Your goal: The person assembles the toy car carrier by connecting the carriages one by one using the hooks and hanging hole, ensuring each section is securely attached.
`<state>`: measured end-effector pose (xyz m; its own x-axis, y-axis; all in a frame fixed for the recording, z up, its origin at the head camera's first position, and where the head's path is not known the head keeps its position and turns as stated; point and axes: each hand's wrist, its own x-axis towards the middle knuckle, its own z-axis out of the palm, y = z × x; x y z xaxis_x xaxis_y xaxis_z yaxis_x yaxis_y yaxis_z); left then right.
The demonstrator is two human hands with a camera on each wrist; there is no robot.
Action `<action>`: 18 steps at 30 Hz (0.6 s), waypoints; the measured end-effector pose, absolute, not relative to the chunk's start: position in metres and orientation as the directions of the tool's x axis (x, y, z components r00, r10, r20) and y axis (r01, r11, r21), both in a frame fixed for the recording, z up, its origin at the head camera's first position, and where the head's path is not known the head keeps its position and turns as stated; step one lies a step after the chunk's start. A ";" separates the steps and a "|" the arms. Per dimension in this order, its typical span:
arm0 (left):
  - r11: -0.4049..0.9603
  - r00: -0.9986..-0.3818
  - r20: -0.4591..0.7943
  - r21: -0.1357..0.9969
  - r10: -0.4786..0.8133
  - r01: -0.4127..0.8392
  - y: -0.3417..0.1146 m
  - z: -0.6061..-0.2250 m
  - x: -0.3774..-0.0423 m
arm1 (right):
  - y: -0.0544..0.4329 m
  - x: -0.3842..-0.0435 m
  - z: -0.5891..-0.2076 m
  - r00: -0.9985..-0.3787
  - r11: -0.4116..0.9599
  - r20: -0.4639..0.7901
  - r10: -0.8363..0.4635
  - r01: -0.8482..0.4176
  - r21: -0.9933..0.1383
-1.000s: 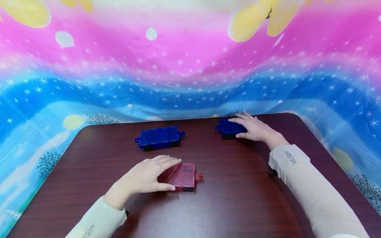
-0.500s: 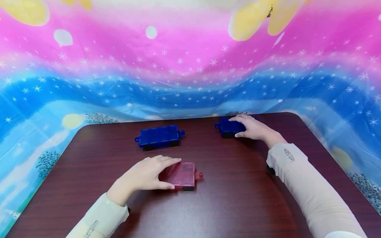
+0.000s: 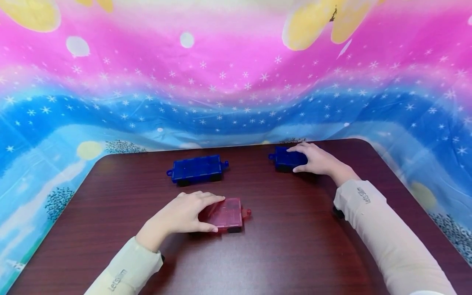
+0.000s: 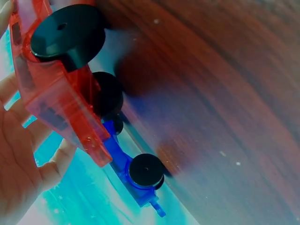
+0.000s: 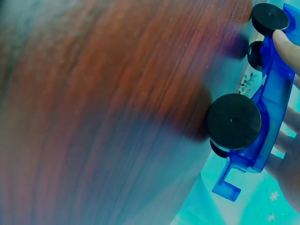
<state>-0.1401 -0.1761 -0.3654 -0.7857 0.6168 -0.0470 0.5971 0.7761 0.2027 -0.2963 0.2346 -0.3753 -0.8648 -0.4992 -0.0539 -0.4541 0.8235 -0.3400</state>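
In the head view my left hand (image 3: 184,215) holds a see-through red toy car base (image 3: 229,212) across its width, thumb on the near side and fingers on the far side. A hook juts from its right end; black wheels (image 4: 70,35) show beneath it in the left wrist view. Farther off to the right, my right hand (image 3: 318,159) grips a blue toy car base (image 3: 282,157) the same way, covering its right part. In the right wrist view the thumb lies along the side of the blue base (image 5: 276,98), close to a wheel.
A second blue car base (image 3: 197,168) stands on the dark wooden table (image 3: 280,254), beyond my left hand, with a coupling at each end. Behind the table's far edge hangs a pink and blue cloth (image 3: 228,90) with snowflakes.
My right hand's raised fingers have come down onto the blue car base, which has shifted slightly right. My left hand and the red base have moved slightly away from me.
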 end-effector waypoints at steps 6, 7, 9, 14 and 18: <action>0.783 -0.793 -0.065 0.229 0.605 0.579 -0.175 -0.365 -0.140 | 0.241 -0.292 -0.373 -0.870 0.824 -0.061 -0.489 -0.438 -0.359; 0.783 -0.793 -0.067 0.232 0.605 0.577 -0.175 -0.366 -0.141 | 0.242 -0.291 -0.373 -0.871 0.824 -0.062 -0.488 -0.436 -0.363; 0.784 -0.794 -0.071 0.235 0.604 0.575 -0.175 -0.366 -0.141 | 0.244 -0.290 -0.373 -0.873 0.824 -0.057 -0.485 -0.433 -0.366; 0.790 -0.799 -0.083 0.240 0.596 0.564 -0.173 -0.366 -0.140 | 0.248 -0.284 -0.371 -0.875 0.825 -0.043 -0.482 -0.437 -0.358; 0.792 -0.800 -0.084 0.236 0.594 0.564 -0.172 -0.366 -0.139 | 0.247 -0.277 -0.364 -0.874 0.827 -0.036 -0.485 -0.445 -0.345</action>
<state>-0.1393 -0.1722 -0.3664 -0.7998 0.5944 -0.0837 0.5637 0.7917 0.2357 -0.2771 0.2470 -0.3643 -0.8736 -0.4853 -0.0363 -0.4448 0.8266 -0.3448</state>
